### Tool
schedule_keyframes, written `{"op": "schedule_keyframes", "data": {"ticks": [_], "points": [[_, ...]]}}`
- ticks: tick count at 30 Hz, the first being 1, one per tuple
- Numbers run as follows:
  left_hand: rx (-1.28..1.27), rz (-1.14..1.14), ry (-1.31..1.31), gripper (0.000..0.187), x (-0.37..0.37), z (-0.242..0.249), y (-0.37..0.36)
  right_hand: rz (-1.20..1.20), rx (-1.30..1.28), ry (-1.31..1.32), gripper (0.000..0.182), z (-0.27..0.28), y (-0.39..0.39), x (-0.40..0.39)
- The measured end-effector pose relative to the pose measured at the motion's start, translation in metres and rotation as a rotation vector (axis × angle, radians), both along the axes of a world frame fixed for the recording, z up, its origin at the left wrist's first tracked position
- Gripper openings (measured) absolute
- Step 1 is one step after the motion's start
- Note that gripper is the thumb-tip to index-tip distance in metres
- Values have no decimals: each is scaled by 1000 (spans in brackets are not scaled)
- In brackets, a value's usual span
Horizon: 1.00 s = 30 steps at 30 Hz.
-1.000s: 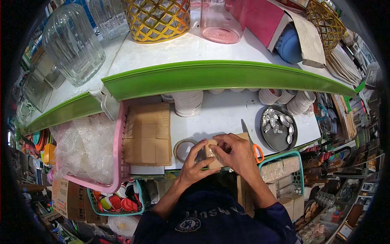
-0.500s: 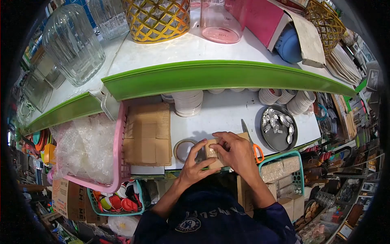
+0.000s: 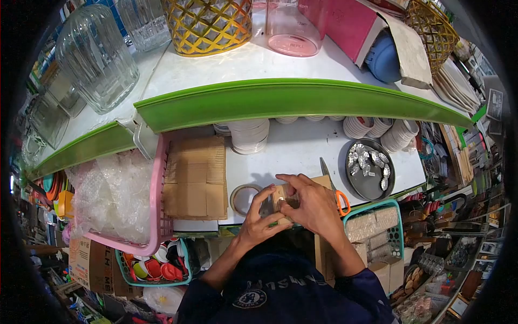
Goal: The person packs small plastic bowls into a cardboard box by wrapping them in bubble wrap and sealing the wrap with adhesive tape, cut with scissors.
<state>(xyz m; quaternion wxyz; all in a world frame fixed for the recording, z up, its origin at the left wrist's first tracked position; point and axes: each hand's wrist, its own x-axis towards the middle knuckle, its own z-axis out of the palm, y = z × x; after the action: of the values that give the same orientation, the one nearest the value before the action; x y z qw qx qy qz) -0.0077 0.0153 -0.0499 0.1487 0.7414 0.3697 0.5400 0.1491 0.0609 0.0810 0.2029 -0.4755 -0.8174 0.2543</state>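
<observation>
You held a small cardboard box (image 3: pixel 284 201) at the front edge of the white shelf (image 3: pixel 302 154), both hands closed around it. Your left hand (image 3: pixel 258 222) clamped it from below and the side, thumb and fingers pinching its near corner, apparently to steady it. Your right hand (image 3: pixel 314 204) lay over the top, fingertips pressed to the far edge. That grip hid most of the box, so what it held, and whether its flap was shut, could not be made out.

Just left of your hands lay a roll of tape (image 3: pixel 244 197); orange-handled scissors (image 3: pixel 339 197) showed just beside your right wrist, blades largely covered. Flattened cardboard (image 3: pixel 195 178) sat stacked beside a pink basket (image 3: pixel 157 205) of bubble wrap. Further back stood stacked white lids (image 3: pixel 249 135) and a dark round tray (image 3: pixel 371 171) of small foil cups, too small to identify closely. The green shelf edge (image 3: pixel 291 100) cut off whatever stood behind.
</observation>
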Motion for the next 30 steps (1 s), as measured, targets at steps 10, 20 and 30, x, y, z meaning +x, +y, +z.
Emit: {"op": "schedule_keyframes", "data": {"ticks": [10,20,30], "points": [[-6,3,14,39,0,0,0,-93,-28,-52,51,1,-2,-10],[-15,18,2,43,2,0,1,16,0,53,43,-4,4,3],[-33,7,9,41,1,2,2,25,-25,103,44,-7,5,7]]}}
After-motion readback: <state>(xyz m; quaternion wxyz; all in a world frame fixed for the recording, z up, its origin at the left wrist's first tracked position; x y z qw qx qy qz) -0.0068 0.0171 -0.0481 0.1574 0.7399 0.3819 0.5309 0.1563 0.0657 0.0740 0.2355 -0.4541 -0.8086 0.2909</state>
